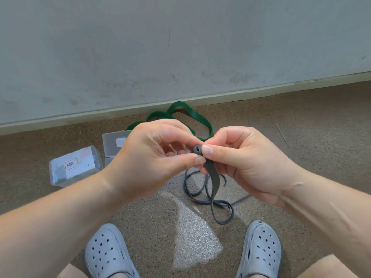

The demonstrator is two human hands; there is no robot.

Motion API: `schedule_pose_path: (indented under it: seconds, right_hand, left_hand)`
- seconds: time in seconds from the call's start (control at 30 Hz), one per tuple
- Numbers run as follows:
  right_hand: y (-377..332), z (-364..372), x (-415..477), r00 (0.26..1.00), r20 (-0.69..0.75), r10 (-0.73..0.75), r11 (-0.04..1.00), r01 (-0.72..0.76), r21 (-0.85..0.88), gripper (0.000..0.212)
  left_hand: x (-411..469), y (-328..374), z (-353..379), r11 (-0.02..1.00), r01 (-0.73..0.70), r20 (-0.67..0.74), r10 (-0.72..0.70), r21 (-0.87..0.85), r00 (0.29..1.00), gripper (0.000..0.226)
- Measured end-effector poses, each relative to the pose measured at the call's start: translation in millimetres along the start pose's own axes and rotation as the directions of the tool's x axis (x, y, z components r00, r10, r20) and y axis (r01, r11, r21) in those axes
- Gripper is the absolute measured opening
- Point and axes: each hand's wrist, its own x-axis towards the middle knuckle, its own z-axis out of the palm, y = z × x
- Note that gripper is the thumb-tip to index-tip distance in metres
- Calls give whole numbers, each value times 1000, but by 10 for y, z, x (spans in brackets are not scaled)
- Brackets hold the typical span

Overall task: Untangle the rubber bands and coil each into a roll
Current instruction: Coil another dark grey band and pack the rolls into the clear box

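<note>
A grey rubber band point(214, 183) hangs from between my two hands, and its loose loops trail down onto the floor in front of my feet. Its top end is curled into a small tight roll at my fingertips. My left hand point(152, 157) pinches the band just below that roll with thumb and forefinger. My right hand point(243, 159) pinches the roll itself from the right. A green rubber band point(198, 117) lies in loose loops on the floor behind my hands, near the wall; my hands hide part of it.
Two clear plastic boxes sit on the floor at the left: one with a red-framed label point(75, 165), another point(114, 144) behind my left hand. The grey wall and its skirting point(180, 101) run close behind. My grey clogs point(108, 251) stand at the bottom.
</note>
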Motion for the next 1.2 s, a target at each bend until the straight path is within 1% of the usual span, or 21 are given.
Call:
schedule_pose_path:
  seconds: [0.1, 0.17, 0.27, 0.37, 0.5, 0.57, 0.7, 0.8, 0.87, 0.93, 1.07, 1.2]
  right_hand:
    - [-16, 13, -2, 1000, -14, -17, 999, 17, -35, 11]
    - [-37, 29, 1, 999, -40, -29, 998, 26, -56, 13]
    - [-44, 57, -1, 995, -97, -35, 997, 28, -67, 8]
    - [-41, 82, -2, 992, -126, -26, 998, 17, -66, 10]
    - [-32, 108, -23, 995, -98, -12, 998, 6, -67, 20]
    - [-31, 102, -28, 997, -73, 11, 998, -15, -55, 19]
    - [-55, 83, -28, 998, -49, 39, 997, -42, -62, 13]
    - [-75, 77, -13, 996, -82, 41, 998, -45, -52, 14]
    - [-86, 68, -2, 994, -95, 58, 997, -63, -51, 12]
    - [-97, 61, -5, 993, -78, 86, 995, -90, -48, 10]
    - [-82, 54, -19, 991, -70, 115, 993, -115, 11, 14]
    - [-61, 36, -17, 990, -68, 120, 991, -123, -45, 13]
  left_hand:
    - [-15, -1, 19, 995, -38, -42, 41, 88, 998, 14]
    - [-8, -3, 17, 992, -33, -46, 38, 121, 998, 13]
    - [2, -1, 23, 984, -42, -44, 50, 171, 998, 14]
    - [4, 14, 43, 971, -58, -64, 75, 233, 995, 11]
    - [2, 32, 43, 961, -29, -113, 62, 275, 992, 8]
    - [-4, 29, 40, 952, -33, -113, 70, 304, 991, 9]
    - [3, 50, 43, 964, -5, -97, 32, 265, 995, 14]
    - [29, 76, 38, 975, 22, -84, -3, 222, 996, 10]
    - [41, 83, 25, 972, 28, -76, -11, 231, 997, 8]
    - [40, 81, 17, 967, 24, -68, -7, 253, 998, 8]
    - [30, 79, 10, 964, 15, -82, 7, 266, 997, 7]
    - [16, 52, 52, 958, -29, -106, 62, 287, 992, 13]
